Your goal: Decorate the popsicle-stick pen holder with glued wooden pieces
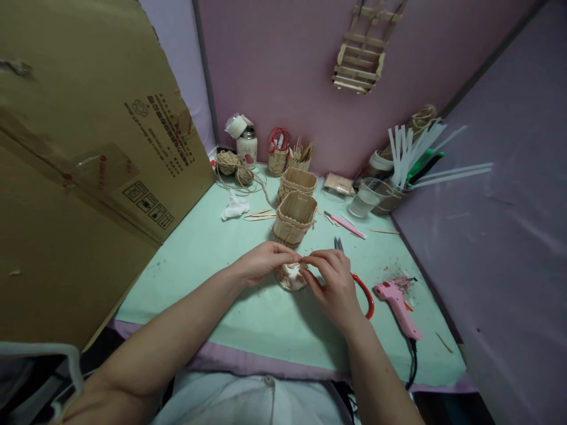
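Observation:
My left hand (266,261) and my right hand (333,286) meet over the front middle of the table. Their fingertips are pinched together, and whatever sits between them is too small to make out. Just beneath the fingers is a small round container (291,282) with whitish and brown patches, partly hidden by both hands. Beyond them stands a woven-looking wooden basket (290,227) with a braided rim. A second, similar basket (297,175) is right behind it. Scissors with red handles (367,295) lie partly under my right hand.
A pink glue gun (401,310) lies at the right, its cord off the front edge. A pink pen-like tool (348,225) and a plastic cup (364,203) are farther back. Twine balls (228,162) and crumpled tissue (235,206) sit at left, beside a large cardboard sheet (97,165).

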`<state>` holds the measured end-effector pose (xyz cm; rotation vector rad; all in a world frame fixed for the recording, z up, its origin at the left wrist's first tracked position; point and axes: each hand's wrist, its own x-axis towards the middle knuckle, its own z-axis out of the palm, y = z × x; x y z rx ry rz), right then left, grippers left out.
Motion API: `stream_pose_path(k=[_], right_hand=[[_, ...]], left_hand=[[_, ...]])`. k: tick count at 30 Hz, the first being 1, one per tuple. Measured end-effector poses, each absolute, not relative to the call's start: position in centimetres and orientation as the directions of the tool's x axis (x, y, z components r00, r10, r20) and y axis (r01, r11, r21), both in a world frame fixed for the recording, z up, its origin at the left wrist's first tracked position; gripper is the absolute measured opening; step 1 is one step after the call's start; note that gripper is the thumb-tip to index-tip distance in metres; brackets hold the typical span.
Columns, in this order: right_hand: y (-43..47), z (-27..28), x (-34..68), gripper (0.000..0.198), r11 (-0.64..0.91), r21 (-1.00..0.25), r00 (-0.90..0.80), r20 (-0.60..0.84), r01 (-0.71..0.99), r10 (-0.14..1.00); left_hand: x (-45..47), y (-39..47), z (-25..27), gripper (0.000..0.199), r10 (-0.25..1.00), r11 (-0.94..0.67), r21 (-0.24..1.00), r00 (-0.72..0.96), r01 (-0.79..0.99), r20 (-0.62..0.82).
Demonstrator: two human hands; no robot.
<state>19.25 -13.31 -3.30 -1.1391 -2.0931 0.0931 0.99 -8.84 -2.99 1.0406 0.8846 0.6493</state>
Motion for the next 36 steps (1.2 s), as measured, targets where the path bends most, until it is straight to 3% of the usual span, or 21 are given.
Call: stream_pose_path(k=[4,7,10,12,15,20,27,36], right_hand=[[-13.2,-3.6,19.3,0.012,0.597,-0.445,-0.291,0.582,0.668,0.760],[-13.0,-3.7,19.6,0.012,0.584,-0.492,-0.253,0.583,0.646,0.772],[-12.7,-3.6,19.8,0.012,0.584,-0.496,-0.224,0.607,0.643,0.762],[-12.4,-3.5,19.9,0.012,0.584,-0.494,-0.207,0.623,0.644,0.755],[-12.2,-3.2,19.9,0.011,0.578,-0.512,-0.184,0.627,0.635,0.757],[-11.7,-2.3,19.9,0.009,0.572,-0.538,-0.164,0.624,0.619,0.764],[-8.4,-0.7,20.0,0.007,0.585,-0.585,-0.090,0.660,0.562,0.746],[-6.3,0.0,20.1,0.009,0.567,-0.615,-0.076,0.638,0.547,0.766]], left_hand=[[0.0,-8.4,-2.1,0.028,0.916,0.136,0.975,0.354,0.174,-0.191],[-1.5,-7.4,-0.8,0.024,0.966,-0.238,0.848,0.207,0.474,0.156],[-2.8,-5.8,0.1,0.031,0.853,-0.508,0.573,0.288,0.643,0.435],[-3.2,-4.4,0.3,0.033,0.795,-0.594,0.449,0.401,0.667,0.455],[-3.3,-2.0,-0.1,0.029,0.722,-0.690,0.387,0.537,0.612,0.437],[-2.8,0.6,-1.1,0.025,0.664,-0.747,0.411,0.616,0.523,0.424],[-1.2,1.1,1.5,0.026,0.743,-0.655,0.554,0.573,0.514,0.346],[0.0,0.8,4.6,0.029,0.820,-0.526,0.602,0.545,0.600,0.174]])
